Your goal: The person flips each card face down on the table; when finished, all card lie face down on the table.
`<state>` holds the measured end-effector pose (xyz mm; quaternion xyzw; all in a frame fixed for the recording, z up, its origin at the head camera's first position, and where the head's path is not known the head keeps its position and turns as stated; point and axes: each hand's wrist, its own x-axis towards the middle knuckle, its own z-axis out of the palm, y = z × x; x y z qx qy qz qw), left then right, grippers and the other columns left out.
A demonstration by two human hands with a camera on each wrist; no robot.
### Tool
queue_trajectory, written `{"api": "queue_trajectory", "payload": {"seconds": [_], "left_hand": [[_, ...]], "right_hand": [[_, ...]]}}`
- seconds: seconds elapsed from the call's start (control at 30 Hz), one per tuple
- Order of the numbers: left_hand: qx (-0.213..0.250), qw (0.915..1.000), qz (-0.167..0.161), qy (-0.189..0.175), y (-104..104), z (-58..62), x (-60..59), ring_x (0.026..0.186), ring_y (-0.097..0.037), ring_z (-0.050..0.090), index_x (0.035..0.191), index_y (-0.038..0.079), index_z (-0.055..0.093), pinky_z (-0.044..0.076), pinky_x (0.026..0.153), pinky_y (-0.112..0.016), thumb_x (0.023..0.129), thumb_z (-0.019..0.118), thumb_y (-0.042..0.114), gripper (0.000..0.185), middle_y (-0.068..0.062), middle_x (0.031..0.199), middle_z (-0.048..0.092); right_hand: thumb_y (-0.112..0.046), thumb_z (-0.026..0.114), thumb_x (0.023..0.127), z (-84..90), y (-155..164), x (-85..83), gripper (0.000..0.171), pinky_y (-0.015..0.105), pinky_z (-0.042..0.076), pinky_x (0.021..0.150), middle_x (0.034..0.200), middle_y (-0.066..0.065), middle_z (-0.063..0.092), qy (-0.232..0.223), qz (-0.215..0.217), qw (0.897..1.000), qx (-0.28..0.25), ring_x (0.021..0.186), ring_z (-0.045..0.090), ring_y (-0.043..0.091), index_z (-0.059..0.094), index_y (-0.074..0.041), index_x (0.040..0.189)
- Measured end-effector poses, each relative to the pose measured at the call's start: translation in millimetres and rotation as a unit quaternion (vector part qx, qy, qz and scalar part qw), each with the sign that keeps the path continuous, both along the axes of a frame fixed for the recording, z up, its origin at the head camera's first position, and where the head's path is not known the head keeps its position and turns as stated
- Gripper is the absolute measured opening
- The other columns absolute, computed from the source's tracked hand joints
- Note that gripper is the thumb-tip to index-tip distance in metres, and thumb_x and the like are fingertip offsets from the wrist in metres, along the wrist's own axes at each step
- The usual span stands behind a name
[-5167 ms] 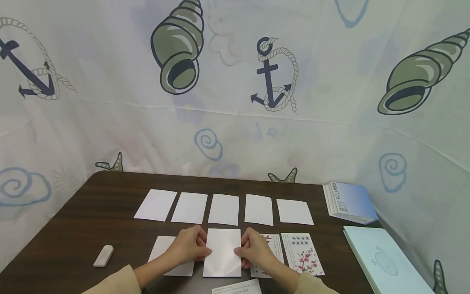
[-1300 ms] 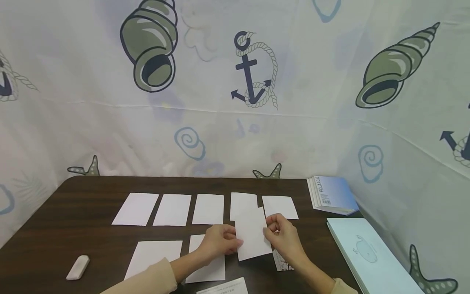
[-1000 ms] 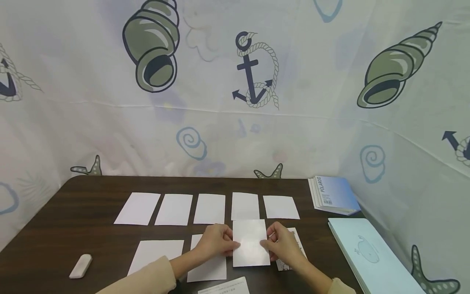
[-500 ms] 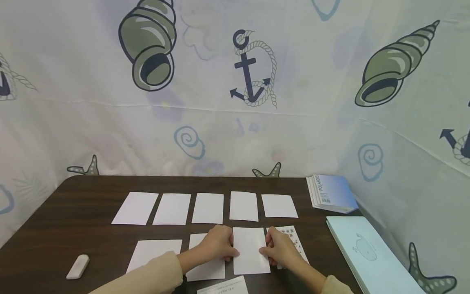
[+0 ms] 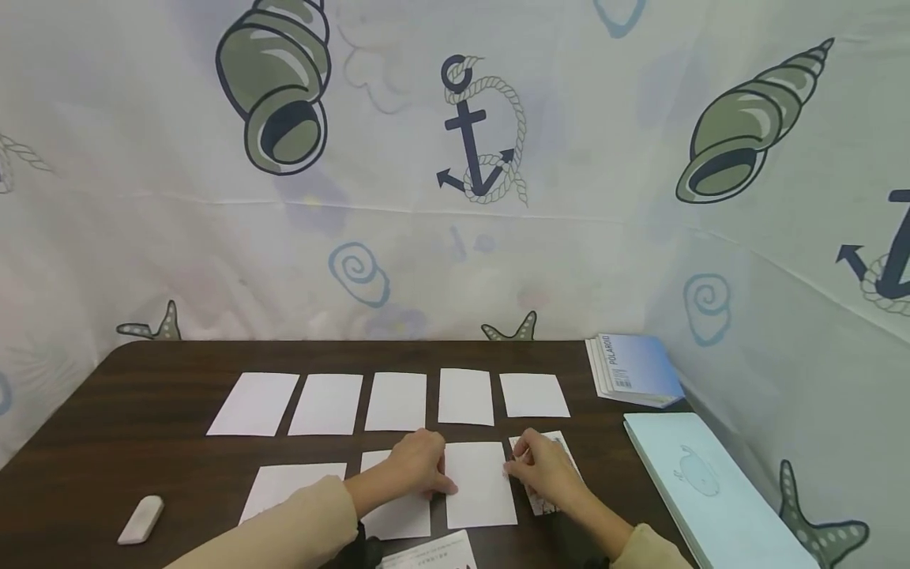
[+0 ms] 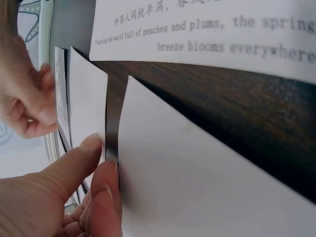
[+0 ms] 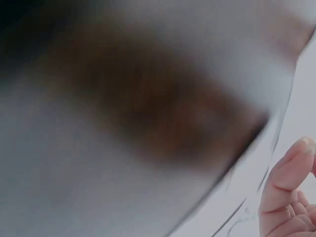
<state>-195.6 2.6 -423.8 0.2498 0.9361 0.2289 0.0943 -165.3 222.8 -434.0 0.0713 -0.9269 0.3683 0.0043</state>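
A blank white card (image 5: 479, 494) lies flat in the front row on the dark table (image 5: 178, 466). My left hand (image 5: 435, 474) rests on the neighbouring blank card (image 5: 398, 518), its thumb and forefinger touching the first card's left edge. In the left wrist view that thumb (image 6: 91, 148) sits on the card's (image 6: 86, 98) edge. My right hand (image 5: 513, 466) has curled fingers pinching the card's right edge and covers much of a printed blossom card (image 5: 558, 446). The right wrist view is blurred and shows only curled fingers (image 7: 291, 187).
Several blank cards (image 5: 396, 399) form the back row, and one more (image 5: 284, 486) lies front left. A white eraser (image 5: 140, 519) sits at the left, a text sheet (image 5: 426, 553) at the front edge. Polaroid packs (image 5: 633, 367) and a pale whale book (image 5: 697, 490) lie at the right.
Both hands brought the blank card down from above the table and laid it flat in the front row. The hands have stayed at its two edges.
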Motion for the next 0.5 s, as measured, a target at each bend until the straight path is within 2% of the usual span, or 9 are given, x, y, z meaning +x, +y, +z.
{"api": "queue_trajectory", "payload": {"seconds": [0.13,0.23,0.3,0.5], "left_hand": [[0.002,1.0000,0.001,0.000,-1.8,3.1,0.0,0.042,-0.007,0.049,0.060,0.007,0.063,0.038,0.044,-0.020,0.067,0.084,0.021,0.026,0.004,0.045,0.054],[-0.004,1.0000,0.002,-0.004,-2.7,3.8,0.0,0.041,-0.006,0.049,0.061,0.007,0.062,0.038,0.043,-0.020,0.067,0.084,0.020,0.026,0.004,0.045,0.053],[-0.012,0.9999,0.003,-0.009,-2.0,4.0,0.1,0.040,-0.006,0.049,0.062,0.008,0.062,0.038,0.043,-0.020,0.068,0.084,0.020,0.026,0.005,0.045,0.053],[-0.014,0.9998,-0.010,-0.010,2.6,5.1,-0.8,0.041,-0.007,0.048,0.062,0.008,0.062,0.037,0.043,-0.019,0.068,0.084,0.021,0.026,0.005,0.044,0.053]], "right_hand": [[-0.003,0.069,0.082,5.9,23.7,-14.3,0.017,0.020,0.042,0.041,0.061,0.002,0.053,0.009,-0.080,0.996,-0.023,0.045,0.049,0.010,0.058,0.001,0.094],[-0.001,0.069,0.080,4.1,42.2,-21.1,0.022,0.022,0.045,0.044,0.066,0.003,0.051,-0.009,-0.123,0.992,-0.023,0.050,0.048,0.012,0.058,0.003,0.099],[0.000,0.070,0.078,0.8,51.5,-22.4,0.029,0.024,0.047,0.045,0.067,0.004,0.051,-0.028,-0.129,0.991,-0.017,0.050,0.047,0.012,0.057,0.004,0.103],[0.001,0.075,0.074,-3.2,62.9,-24.4,0.041,0.026,0.049,0.046,0.067,0.005,0.050,-0.066,-0.103,0.992,0.004,0.051,0.049,0.014,0.054,0.001,0.109]]}}
